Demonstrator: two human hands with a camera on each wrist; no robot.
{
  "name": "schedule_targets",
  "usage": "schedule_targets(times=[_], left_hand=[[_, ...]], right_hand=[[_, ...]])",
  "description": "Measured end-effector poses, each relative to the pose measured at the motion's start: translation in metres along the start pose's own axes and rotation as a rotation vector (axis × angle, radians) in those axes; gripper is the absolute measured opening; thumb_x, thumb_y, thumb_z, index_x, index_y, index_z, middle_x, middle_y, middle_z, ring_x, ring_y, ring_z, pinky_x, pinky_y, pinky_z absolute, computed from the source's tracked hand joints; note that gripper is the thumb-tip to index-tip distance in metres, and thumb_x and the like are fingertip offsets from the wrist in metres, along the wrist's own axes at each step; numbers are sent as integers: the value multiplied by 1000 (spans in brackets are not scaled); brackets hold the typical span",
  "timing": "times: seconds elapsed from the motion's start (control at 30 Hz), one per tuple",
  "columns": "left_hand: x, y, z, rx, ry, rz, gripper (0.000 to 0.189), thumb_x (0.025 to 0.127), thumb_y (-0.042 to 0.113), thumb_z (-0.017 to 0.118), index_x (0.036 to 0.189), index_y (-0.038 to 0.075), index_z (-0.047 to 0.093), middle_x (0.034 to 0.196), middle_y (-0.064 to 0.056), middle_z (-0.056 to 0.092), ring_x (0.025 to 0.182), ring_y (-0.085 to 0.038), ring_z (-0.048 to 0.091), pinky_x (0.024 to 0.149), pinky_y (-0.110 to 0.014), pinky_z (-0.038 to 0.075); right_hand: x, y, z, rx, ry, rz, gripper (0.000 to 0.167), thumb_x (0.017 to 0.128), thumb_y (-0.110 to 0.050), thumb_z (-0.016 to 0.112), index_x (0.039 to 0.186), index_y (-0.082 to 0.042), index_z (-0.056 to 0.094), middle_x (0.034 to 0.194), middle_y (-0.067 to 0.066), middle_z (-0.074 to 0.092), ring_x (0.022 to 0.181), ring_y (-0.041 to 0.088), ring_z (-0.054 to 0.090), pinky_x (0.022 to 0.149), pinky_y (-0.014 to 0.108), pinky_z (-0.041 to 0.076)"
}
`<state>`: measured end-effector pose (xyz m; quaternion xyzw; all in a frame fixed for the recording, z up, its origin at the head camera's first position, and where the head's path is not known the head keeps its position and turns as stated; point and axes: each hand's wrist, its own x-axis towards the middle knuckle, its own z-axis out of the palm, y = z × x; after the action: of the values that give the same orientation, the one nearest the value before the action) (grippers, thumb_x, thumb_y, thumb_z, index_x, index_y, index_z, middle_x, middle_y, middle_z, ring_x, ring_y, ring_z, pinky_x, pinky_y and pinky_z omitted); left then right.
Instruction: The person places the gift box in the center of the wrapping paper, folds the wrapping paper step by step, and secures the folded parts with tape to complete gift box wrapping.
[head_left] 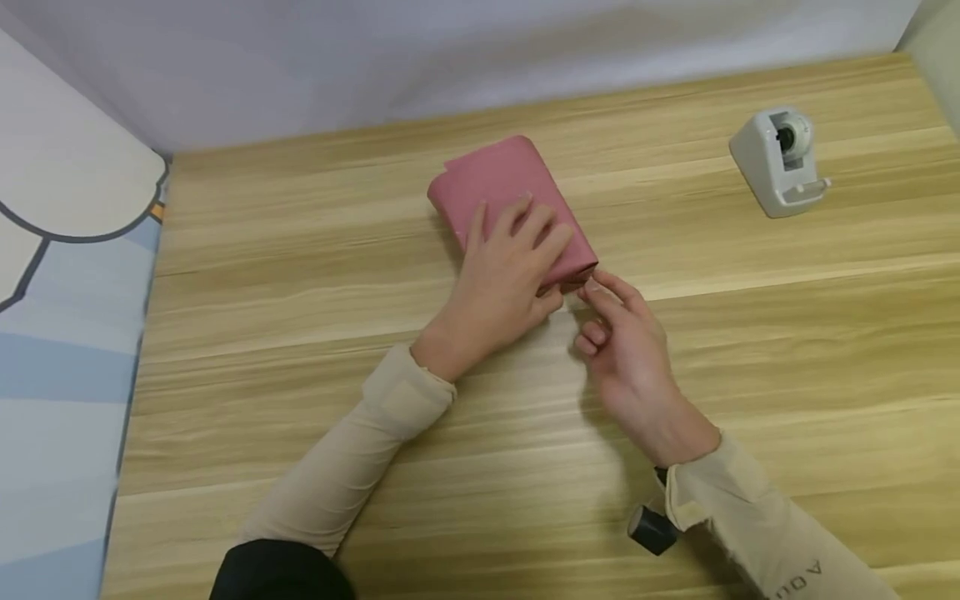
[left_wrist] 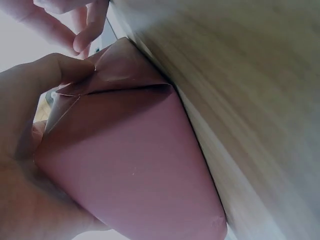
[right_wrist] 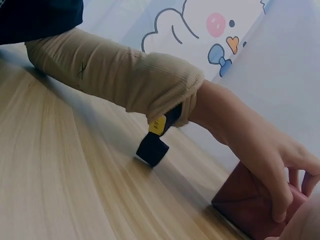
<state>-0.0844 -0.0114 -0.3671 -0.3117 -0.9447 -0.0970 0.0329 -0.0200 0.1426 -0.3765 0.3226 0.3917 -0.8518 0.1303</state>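
A package in pink wrapping paper [head_left: 495,171] lies on the wooden table, its near end showing folded paper. Across its top spreads my left hand [head_left: 498,279]; the thumb bends down over the near end. In the left wrist view, that thumb presses the creased end flap [left_wrist: 125,67]. At the near right corner, my right hand [head_left: 630,350] pinches the paper's edge between thumb and forefinger, with its other fingers curled. The right wrist view shows the left hand [right_wrist: 260,145] over the package [right_wrist: 237,200]; the right fingertips are mostly out of that view.
A white tape dispenser [head_left: 776,162] with a roll of tape stands at the far right of the table [head_left: 300,250]. A pale curtain [head_left: 375,67] hangs behind the far edge. On the left is a cartoon-printed cloth [head_left: 67,375]. A small black device [head_left: 652,529] hangs at the right cuff.
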Motion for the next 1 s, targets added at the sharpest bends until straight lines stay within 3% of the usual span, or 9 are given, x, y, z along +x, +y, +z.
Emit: schedule_targets(times=[0.23,0.47,0.77,1.0], left_hand=[[-3,-6,-6,-1,-39,19,53,95,42,73,136,16,52,153,-3,47,155,-32,32,124,-68,22],[-4,-8,-8,5,-63,34,57,94,45,75,137,16,51,156,-4,45,155,-31,30,126,-65,20],[-3,-9,-7,8,-65,41,57,94,45,75,137,17,51,155,-3,44,155,-31,31,126,-65,19],[-3,-9,-7,9,-78,48,60,93,45,76,138,15,51,155,-4,43,155,-31,30,126,-66,20]], right_hand=[[-2,-2,-2,55,-118,129,7,109,-19,54,110,-23,59,88,-9,61,57,6,29,60,20,25],[1,5,3,263,-176,246,12,111,-20,50,105,-22,60,82,-6,59,54,7,28,60,20,19],[2,10,7,357,-184,253,21,111,-19,48,96,-19,62,77,-5,56,52,7,28,60,19,18],[2,14,10,346,-149,229,20,110,-22,51,94,-21,62,72,-6,55,50,7,29,58,19,19]])
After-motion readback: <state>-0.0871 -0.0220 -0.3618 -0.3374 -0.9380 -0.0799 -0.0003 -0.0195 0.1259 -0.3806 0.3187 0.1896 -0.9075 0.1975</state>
